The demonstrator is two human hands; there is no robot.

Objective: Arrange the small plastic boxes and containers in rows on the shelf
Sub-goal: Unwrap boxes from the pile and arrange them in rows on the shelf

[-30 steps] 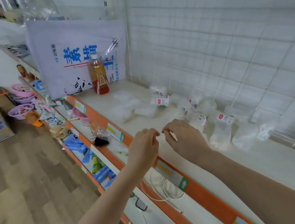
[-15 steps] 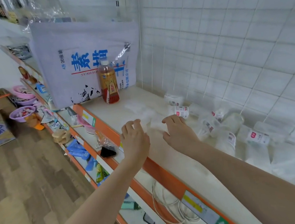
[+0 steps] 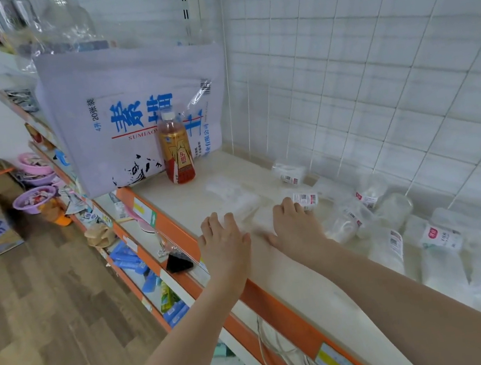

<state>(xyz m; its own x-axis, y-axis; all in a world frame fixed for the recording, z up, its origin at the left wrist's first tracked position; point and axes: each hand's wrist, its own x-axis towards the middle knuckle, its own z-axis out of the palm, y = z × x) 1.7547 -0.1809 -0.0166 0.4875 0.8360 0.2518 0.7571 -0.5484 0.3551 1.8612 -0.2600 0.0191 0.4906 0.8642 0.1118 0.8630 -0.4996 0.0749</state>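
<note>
Small plastic boxes [image 3: 305, 200] and clear containers [image 3: 392, 209] lie scattered over the shelf [image 3: 307, 289], mostly from 2 to 4 o'clock of the view's middle, along the foot of the white wire grid. Several lie tipped on their sides with red-and-white labels facing different ways, some touching or overlapping; one labelled box [image 3: 289, 173] sits apart near 1 o'clock, close to the grid. I judge the arranging as barely begun: no clear row shows anywhere, and the loose heap at the right remains to be sorted. A few pale, flat clear pieces [image 3: 231, 195] lie just beyond the hands at about 12 o'clock; they are too blurred to say whether they form a line.

The left hand [image 3: 225, 238] reaches in from 7 o'clock, palm down, fingers fairly straight and close together, over the front part of the shelf near its orange edge. It looks open and holds nothing that I can see; whether it presses the surface I cannot tell. The right hand [image 3: 294, 224] comes in from 5 o'clock, also palm down, its fingertips curling over the labelled box at its far side, touching or lightly gripping it. The two hands are just beside each other.

At 11 o'clock a drink bottle [image 3: 176, 147] stands upright before a large paper pack [image 3: 122, 115].
</note>
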